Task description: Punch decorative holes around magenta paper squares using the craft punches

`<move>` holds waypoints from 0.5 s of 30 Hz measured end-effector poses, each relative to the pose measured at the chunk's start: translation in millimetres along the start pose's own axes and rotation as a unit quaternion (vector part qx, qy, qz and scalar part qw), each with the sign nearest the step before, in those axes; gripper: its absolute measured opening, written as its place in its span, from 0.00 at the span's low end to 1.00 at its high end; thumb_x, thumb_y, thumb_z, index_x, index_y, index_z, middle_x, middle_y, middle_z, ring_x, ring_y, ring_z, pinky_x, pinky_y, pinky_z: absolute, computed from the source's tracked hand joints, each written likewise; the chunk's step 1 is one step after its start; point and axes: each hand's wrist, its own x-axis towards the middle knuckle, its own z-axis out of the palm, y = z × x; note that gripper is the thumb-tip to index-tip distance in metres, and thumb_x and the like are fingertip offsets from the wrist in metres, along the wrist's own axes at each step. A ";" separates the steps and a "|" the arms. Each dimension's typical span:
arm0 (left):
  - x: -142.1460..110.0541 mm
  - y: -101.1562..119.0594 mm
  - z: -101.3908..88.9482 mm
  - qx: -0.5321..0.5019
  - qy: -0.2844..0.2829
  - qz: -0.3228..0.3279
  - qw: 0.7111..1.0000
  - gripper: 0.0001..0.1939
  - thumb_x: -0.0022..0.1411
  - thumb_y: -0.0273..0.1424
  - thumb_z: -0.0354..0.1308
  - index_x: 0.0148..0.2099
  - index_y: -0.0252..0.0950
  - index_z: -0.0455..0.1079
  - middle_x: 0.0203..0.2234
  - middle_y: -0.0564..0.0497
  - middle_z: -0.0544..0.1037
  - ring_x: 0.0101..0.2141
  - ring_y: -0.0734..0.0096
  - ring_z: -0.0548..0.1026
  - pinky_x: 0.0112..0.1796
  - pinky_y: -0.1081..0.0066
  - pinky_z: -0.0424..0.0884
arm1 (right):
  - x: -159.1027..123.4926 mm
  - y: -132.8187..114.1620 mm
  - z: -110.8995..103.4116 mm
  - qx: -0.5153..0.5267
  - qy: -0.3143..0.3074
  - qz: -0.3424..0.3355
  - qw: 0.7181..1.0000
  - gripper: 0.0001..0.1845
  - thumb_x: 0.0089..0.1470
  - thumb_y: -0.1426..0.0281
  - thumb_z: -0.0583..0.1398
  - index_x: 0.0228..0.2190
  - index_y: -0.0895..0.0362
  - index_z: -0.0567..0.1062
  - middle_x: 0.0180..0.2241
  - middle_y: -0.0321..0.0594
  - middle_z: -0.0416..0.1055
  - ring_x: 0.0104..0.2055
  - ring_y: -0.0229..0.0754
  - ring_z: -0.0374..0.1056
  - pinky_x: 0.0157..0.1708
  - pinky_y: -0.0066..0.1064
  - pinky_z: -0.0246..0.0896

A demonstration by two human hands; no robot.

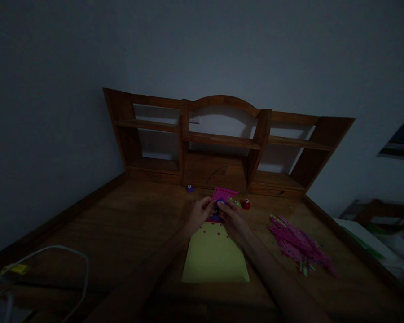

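My left hand point(200, 212) and my right hand point(233, 214) meet over the top of a yellow sheet of paper point(217, 258). Between them is a small purple craft punch point(221, 202), with the right fingers closed around it. A pink sheet of paper point(223, 193) sticks out beyond my fingers, small holes along its far edge. The left fingers are pinched at the near side of this paper and the punch; the exact contact is hidden in the dim light. Several pink punched-out dots point(218, 233) lie on the yellow sheet. Just past my right hand sits a green punch point(237, 203).
A red punch point(246, 204) and another purple punch point(190, 188) stand farther back. A heap of pink paper strips point(299, 242) lies to the right. Wooden shelves point(222, 142) rise behind the desk point(121, 233). At the lower left are a white cable point(86, 269) and a yellow object point(19, 269).
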 end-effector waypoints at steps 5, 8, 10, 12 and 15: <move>-4.5 9.3 -2.9 0.038 -0.007 0.012 0.999 0.17 0.67 0.42 0.46 0.34 0.37 0.68 0.22 0.54 0.71 0.25 0.71 0.70 0.29 0.74 0.64 | 4.2 4.1 -2.7 0.002 0.009 -0.003 1.000 0.14 0.37 0.69 0.73 0.28 0.55 0.77 0.31 0.35 0.75 0.30 0.37 0.68 0.32 0.29 0.61; -5.1 8.7 -0.3 0.024 -0.023 0.021 0.999 0.16 0.67 0.42 0.47 0.38 0.37 0.69 0.28 0.52 0.74 0.30 0.69 0.72 0.32 0.73 0.67 | 7.5 5.0 -7.0 0.003 0.011 -0.015 1.000 0.12 0.39 0.68 0.72 0.28 0.54 0.77 0.29 0.34 0.75 0.29 0.36 0.67 0.31 0.28 0.60; -3.8 4.6 2.5 -0.005 -0.021 0.017 1.000 0.15 0.66 0.42 0.49 0.41 0.36 0.69 0.30 0.50 0.75 0.31 0.69 0.73 0.33 0.72 0.68 | 9.4 4.6 -10.1 0.004 0.010 -0.024 1.000 0.12 0.39 0.68 0.72 0.28 0.55 0.77 0.29 0.33 0.74 0.28 0.35 0.66 0.31 0.28 0.60; -1.6 -0.4 4.7 -0.038 -0.007 0.005 0.999 0.15 0.65 0.43 0.52 0.42 0.36 0.69 0.30 0.51 0.75 0.30 0.69 0.74 0.32 0.72 0.69 | 11.0 4.3 -12.8 0.006 0.013 -0.028 1.000 0.12 0.40 0.67 0.72 0.29 0.54 0.77 0.28 0.33 0.74 0.28 0.35 0.66 0.32 0.28 0.61; 1.6 -4.4 4.8 -0.066 0.008 -0.014 0.998 0.16 0.63 0.45 0.53 0.40 0.36 0.68 0.27 0.52 0.74 0.28 0.70 0.74 0.30 0.72 0.70 | 12.8 5.4 -15.3 0.003 0.010 -0.032 0.999 0.12 0.41 0.66 0.71 0.30 0.54 0.78 0.30 0.35 0.75 0.30 0.37 0.67 0.33 0.29 0.62</move>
